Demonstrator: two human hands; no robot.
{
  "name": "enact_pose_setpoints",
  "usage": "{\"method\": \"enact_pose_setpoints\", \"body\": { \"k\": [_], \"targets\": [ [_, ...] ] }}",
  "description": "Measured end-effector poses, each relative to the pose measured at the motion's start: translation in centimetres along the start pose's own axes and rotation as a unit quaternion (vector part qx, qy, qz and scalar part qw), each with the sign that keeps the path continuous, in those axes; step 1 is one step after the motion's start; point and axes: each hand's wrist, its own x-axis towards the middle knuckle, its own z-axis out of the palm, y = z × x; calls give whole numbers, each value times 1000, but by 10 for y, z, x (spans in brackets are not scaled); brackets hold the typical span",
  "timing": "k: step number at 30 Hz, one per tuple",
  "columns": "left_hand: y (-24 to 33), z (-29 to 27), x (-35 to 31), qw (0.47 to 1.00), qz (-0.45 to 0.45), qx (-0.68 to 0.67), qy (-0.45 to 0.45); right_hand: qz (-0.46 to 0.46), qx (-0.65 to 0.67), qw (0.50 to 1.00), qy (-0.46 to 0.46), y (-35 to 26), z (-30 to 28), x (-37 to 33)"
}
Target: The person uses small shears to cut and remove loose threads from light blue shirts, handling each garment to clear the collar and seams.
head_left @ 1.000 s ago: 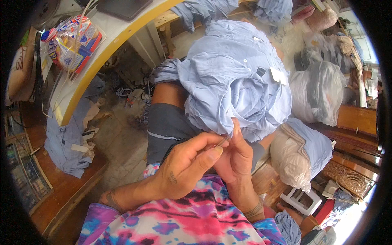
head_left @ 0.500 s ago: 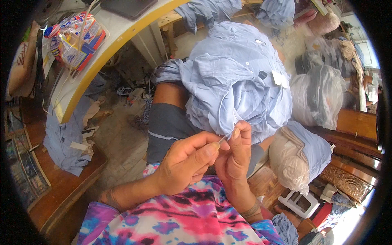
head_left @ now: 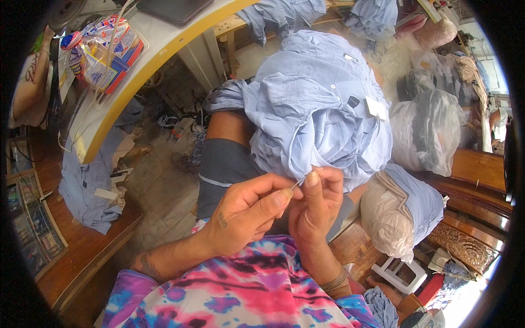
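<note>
A light blue button-front shirt [head_left: 306, 71] lies bunched over my lap, with a white tag [head_left: 375, 108] and a small dark label on it. My left hand [head_left: 246, 213] pinches a thin needle [head_left: 297, 183] between thumb and forefinger. The needle's tip points up and right, toward the shirt's near edge. My right hand [head_left: 317, 205] is closed in a pinch beside that tip, thumb against forefinger, at the fabric's edge. Both hands are close together, their fingers almost touching. Whether a thread runs through the needle is too fine to make out.
At the upper left, a curved yellow-edged table [head_left: 158, 53] holds a plastic packet [head_left: 104, 57]. Another person's arm [head_left: 30, 87] shows beyond it. More blue cloth [head_left: 82, 186] lies on the left. Stuffed plastic bags [head_left: 426, 131] and a white stool [head_left: 402, 273] stand to the right.
My right hand has shifted slightly right and down, its fingertips a little lower against the cloth's edge. The left hand keeps the needle in nearly the same place.
</note>
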Motion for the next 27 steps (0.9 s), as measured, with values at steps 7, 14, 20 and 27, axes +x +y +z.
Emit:
{"method": "enact_pose_setpoints", "body": {
  "k": [7,14,20,27],
  "targets": [
    [0,-2,2,1000,2,9,15,-40,-24,999,-2,1,3,-1],
    [1,-7,3,998,7,45,37,-33,-43,999,0,1,1,0],
    [0,-2,-3,976,140,133,104,20,38,999,-7,-5,-2,4],
    [10,-13,32,917,230,316,76,64,40,996,-50,-17,-7,4]
  ]
}}
